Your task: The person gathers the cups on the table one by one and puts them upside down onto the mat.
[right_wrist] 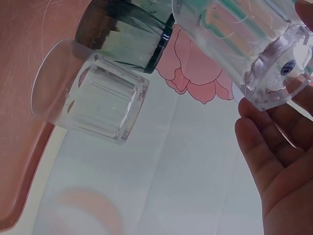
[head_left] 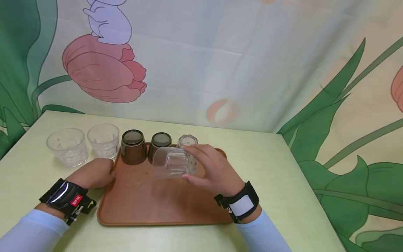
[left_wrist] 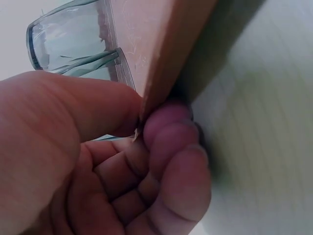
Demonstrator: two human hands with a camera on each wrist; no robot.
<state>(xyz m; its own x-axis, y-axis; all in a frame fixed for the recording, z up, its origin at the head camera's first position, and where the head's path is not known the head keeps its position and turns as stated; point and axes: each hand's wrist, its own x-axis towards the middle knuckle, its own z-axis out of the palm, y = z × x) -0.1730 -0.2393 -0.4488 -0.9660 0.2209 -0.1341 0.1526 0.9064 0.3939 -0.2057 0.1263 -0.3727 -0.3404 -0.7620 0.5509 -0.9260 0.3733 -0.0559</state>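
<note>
My right hand [head_left: 217, 171] holds a clear glass [head_left: 168, 162] by its base end, thumb on one side and fingers on the other. Above the brown tray [head_left: 151, 203] the glass lies on its side, its mouth pointing left. In the right wrist view, the fingers [right_wrist: 257, 152] touch the faceted base of that glass [right_wrist: 239, 44]. My left hand [head_left: 96, 171] grips the tray's left edge; the left wrist view shows the thumb on top of the rim [left_wrist: 164, 58] and curled fingers underneath. Behind the held glass, another clear glass [head_left: 188, 140] stands upside down on the tray, partly hidden.
Two dark tinted glasses [head_left: 133, 148] [head_left: 161, 140] stand upside down along the tray's back edge. Left of the tray, two clear glasses [head_left: 68, 147] [head_left: 104, 140] stand upright on the pale table [head_left: 270, 175]. A printed curtain [head_left: 189, 70] hangs behind the table.
</note>
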